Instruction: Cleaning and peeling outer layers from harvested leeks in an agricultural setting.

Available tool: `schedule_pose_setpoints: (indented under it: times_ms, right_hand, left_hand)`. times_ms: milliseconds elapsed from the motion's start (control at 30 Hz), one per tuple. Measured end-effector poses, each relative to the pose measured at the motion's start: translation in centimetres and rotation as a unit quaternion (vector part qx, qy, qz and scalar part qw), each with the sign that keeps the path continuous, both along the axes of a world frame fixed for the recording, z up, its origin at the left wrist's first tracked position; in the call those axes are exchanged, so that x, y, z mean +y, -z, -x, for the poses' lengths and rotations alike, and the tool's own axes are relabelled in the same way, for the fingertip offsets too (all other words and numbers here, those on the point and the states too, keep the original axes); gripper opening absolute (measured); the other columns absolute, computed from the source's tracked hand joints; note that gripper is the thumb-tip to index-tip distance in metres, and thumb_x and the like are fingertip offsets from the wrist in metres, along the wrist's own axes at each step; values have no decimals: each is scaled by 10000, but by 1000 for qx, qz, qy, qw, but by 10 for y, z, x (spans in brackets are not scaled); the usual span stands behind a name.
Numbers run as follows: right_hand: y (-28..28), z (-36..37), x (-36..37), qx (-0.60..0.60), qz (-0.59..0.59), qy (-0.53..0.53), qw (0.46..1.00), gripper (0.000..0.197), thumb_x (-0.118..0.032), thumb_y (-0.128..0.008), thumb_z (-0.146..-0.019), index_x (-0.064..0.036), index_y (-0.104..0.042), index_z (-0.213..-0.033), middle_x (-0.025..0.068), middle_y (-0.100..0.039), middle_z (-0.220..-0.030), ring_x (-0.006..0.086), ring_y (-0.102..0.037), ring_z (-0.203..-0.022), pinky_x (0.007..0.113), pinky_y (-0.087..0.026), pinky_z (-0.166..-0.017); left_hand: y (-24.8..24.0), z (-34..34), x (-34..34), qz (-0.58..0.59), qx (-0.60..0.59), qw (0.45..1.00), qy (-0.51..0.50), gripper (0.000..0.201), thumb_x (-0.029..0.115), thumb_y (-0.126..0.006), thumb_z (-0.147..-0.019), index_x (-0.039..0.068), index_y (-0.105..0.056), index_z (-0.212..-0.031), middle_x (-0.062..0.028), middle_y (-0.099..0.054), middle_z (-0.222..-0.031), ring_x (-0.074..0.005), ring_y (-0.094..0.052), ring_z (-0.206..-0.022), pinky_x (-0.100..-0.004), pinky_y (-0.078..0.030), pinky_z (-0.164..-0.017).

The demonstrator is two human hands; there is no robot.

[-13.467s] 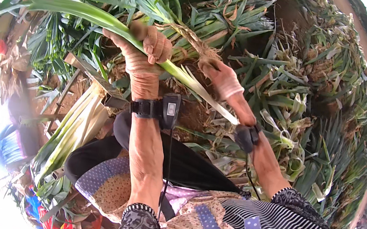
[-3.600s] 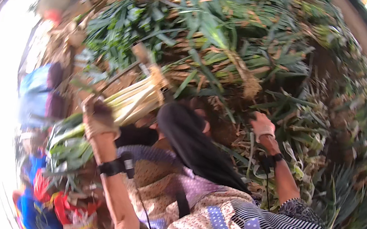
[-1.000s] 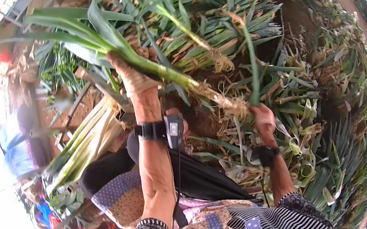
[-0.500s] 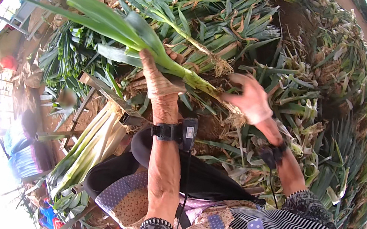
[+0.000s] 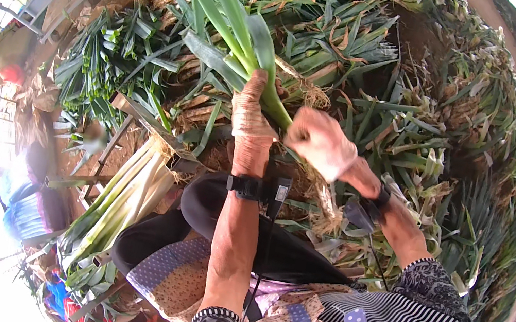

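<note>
A long leek [image 5: 244, 38] slants across the middle, green leaves pointing up and left. My left hand [image 5: 257, 109] is wrapped around it where the leaves join the stalk, thumb on top. Lower on the stalk, my right hand [image 5: 322, 143] is closed over it, somewhat blurred, hiding that stretch. Below the right hand a pale end with stringy roots [image 5: 327, 218] sticks out, in line with the leek. Dark straps circle both wrists.
Pale, cleaned leeks [image 5: 128, 190] lie bundled on a low frame [image 5: 108, 159] left of my knees. Untrimmed leeks [image 5: 322, 34] are heaped ahead, and stripped leaves [image 5: 415, 168] pile up on the right. A green bunch [image 5: 115, 53] sits at far left.
The leek has swung more upright, its leaf tips moving right and its root end dropping. My right hand has gone from spread fingers beside the root end to closed on the stalk.
</note>
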State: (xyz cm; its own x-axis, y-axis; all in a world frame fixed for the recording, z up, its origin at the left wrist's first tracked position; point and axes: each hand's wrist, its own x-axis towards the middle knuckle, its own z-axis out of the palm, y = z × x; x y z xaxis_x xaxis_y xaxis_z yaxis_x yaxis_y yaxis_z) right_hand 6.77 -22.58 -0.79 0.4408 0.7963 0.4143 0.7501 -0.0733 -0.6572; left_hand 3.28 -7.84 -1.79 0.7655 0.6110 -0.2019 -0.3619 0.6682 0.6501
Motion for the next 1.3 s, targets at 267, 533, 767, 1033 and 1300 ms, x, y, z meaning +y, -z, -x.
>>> schedule_pose_setpoints:
  times_ms: [267,533,767,1033,1300]
  right_hand:
    - [70,67,-157,-28,359,-70,930,178,-156,-665,-726,-94,-584,-871,80,-547,-817,274,-586,-796,413,-497,-638]
    - [-22,38,-50,-136,248,99,954,666,-397,-820,-567,-103,-556,-1103,97,-550,-1045,279,-547,-1003,406,-491,-841]
    - [12,16,-3,-239,257,-41,935,260,-58,-643,-671,-88,-544,-909,70,-531,-886,252,-584,-823,360,-549,-627]
    - [91,72,-159,-76,497,-81,860,138,-57,-593,-693,-86,-642,-818,111,-585,-783,302,-607,-799,397,-506,-594]
    - [157,91,-405,187,488,78,849,239,-218,-660,-686,-56,-639,-860,167,-618,-807,349,-608,-766,427,-494,-654]
  left_hand:
    - [-13,2,32,85,-98,991,-21,340,360,-712,-786,71,-559,-881,-29,-545,-686,-145,-511,-608,-313,-458,-613]
    - [-4,8,43,63,-98,993,-25,427,484,-695,-764,84,-550,-802,-17,-528,-635,-134,-501,-564,-281,-422,-536]
    - [-6,0,33,38,-66,997,-13,633,710,-612,-677,82,-534,-702,-12,-478,-528,-129,-452,-445,-252,-325,-411]
    - [-15,8,27,64,-113,990,51,626,753,-544,-688,127,-541,-699,9,-470,-500,-118,-434,-424,-232,-300,-393]
    - [-6,5,50,-16,-213,976,40,678,804,-427,-709,137,-516,-626,29,-390,-461,-98,-322,-375,-240,-232,-355]
